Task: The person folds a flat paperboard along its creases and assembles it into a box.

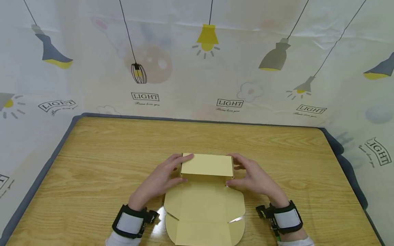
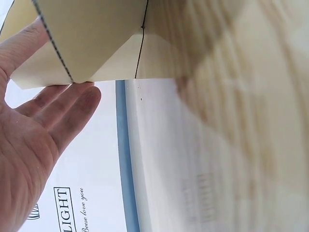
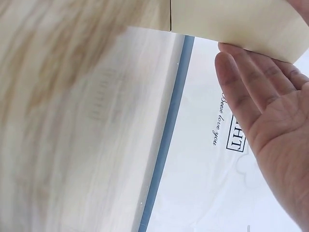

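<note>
A partly folded pale yellow cardboard box (image 1: 203, 201) lies on the table, its rear end standing up as a folded section with a flat top panel (image 1: 207, 164). At the left end of that section, my left hand (image 1: 158, 179) holds it, index finger along the top edge and thumb at the front. My right hand (image 1: 253, 179) grips the opposite end, thumb in front and fingers round the back. Both wrist views show fingers against the cardboard's outer side: left hand (image 2: 29, 140), right hand (image 3: 275, 111). The front part spreads flat, with rounded side flaps (image 1: 236, 203) and slits.
The wood-grain table (image 1: 107, 150) has a dark blue-grey edge (image 1: 197, 120). A pale sheet printed with lamps (image 1: 208, 37) and lettering stands behind it and at the sides. Both wrists wear black straps (image 1: 132, 220) with small cameras.
</note>
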A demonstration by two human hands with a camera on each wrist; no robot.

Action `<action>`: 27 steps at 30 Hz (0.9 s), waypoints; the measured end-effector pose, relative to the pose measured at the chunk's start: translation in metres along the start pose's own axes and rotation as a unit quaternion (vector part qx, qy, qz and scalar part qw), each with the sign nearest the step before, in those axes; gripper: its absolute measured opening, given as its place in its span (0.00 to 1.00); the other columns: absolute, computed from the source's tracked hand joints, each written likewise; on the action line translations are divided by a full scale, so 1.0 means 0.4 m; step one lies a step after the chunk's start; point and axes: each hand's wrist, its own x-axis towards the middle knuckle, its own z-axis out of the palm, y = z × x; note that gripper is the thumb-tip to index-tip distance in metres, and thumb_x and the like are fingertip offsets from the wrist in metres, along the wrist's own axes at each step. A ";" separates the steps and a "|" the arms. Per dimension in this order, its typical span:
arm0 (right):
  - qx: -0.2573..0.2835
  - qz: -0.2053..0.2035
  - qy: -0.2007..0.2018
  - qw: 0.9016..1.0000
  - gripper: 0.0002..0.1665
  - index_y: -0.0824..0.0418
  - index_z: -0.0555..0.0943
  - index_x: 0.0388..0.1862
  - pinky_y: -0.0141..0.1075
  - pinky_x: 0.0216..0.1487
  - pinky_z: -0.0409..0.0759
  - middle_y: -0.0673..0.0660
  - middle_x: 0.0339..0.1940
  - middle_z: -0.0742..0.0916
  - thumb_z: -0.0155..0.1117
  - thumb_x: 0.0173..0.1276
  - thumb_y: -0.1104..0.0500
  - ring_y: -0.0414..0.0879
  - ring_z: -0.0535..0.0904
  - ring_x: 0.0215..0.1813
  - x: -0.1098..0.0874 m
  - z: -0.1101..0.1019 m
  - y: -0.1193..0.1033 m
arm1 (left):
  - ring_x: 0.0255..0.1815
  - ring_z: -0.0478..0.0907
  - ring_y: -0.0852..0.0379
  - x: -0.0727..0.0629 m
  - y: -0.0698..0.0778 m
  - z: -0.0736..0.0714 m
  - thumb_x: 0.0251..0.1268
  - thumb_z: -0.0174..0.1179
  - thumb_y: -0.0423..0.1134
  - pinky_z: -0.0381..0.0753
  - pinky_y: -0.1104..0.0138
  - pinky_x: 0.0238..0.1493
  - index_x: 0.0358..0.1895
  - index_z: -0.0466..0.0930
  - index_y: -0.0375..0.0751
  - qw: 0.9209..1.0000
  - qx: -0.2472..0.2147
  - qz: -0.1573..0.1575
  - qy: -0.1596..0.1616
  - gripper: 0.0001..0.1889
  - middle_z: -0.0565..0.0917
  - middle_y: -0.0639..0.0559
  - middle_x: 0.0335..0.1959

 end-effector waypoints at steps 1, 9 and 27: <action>0.000 0.001 0.000 1.000 0.49 0.62 0.69 0.77 0.56 0.66 0.85 0.61 0.64 0.86 0.83 0.59 0.59 0.60 0.86 0.63 -0.001 -0.001 -0.001 | 0.58 0.84 0.43 0.000 0.001 0.000 0.64 0.73 0.35 0.89 0.51 0.57 0.81 0.66 0.54 1.000 0.000 0.000 0.000 0.42 0.74 0.36 0.73; 0.015 0.014 -0.007 1.000 0.48 0.60 0.68 0.78 0.59 0.68 0.83 0.63 0.67 0.84 0.82 0.62 0.57 0.63 0.84 0.66 -0.008 -0.002 -0.002 | 0.57 0.84 0.43 -0.001 0.007 -0.003 0.63 0.74 0.35 0.90 0.51 0.57 0.81 0.65 0.55 1.000 -0.006 -0.005 -0.001 0.43 0.74 0.37 0.73; 0.003 0.136 -0.013 0.991 0.50 0.69 0.63 0.81 0.54 0.63 0.86 0.68 0.70 0.82 0.74 0.71 0.48 0.64 0.83 0.67 -0.129 -0.010 -0.030 | 0.76 0.73 0.36 0.050 0.058 -0.057 0.59 0.78 0.49 0.82 0.44 0.69 0.81 0.65 0.52 0.994 0.083 0.055 -0.045 0.46 0.68 0.39 0.81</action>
